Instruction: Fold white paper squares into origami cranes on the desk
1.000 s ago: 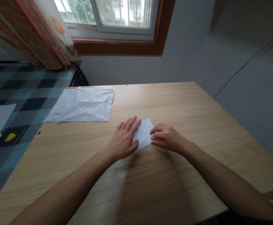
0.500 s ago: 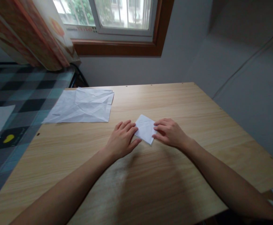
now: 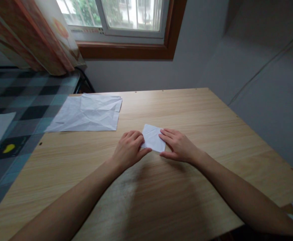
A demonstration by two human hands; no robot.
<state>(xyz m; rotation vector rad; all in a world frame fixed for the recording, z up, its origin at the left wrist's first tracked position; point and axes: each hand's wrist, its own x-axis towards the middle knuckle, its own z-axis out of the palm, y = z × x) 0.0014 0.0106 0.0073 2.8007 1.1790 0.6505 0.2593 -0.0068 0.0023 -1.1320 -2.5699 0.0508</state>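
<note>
A small folded sheet of white paper (image 3: 152,136) lies on the wooden table in front of me, a faint crease showing near its upper edge. On its left side, my left hand (image 3: 130,147) has its fingers curled over the edge, with the thumb along the lower edge; the fingertips are partly hidden. My right hand (image 3: 178,144) rests on the right side, its fingers stretched flat over the paper and its thumb apart near the lower right corner.
Creased white sheets (image 3: 96,112) lie at the table's far left. Beside the table (image 3: 199,110) is a checked cloth surface (image 3: 36,95) with a torn-looking white paper (image 3: 0,129). A window (image 3: 133,16) and curtain (image 3: 46,40) are behind.
The folded paper has turned slightly and shifted left. My left fingers have curled in more at its edge, while my right fingers have moved left onto the paper and straightened.
</note>
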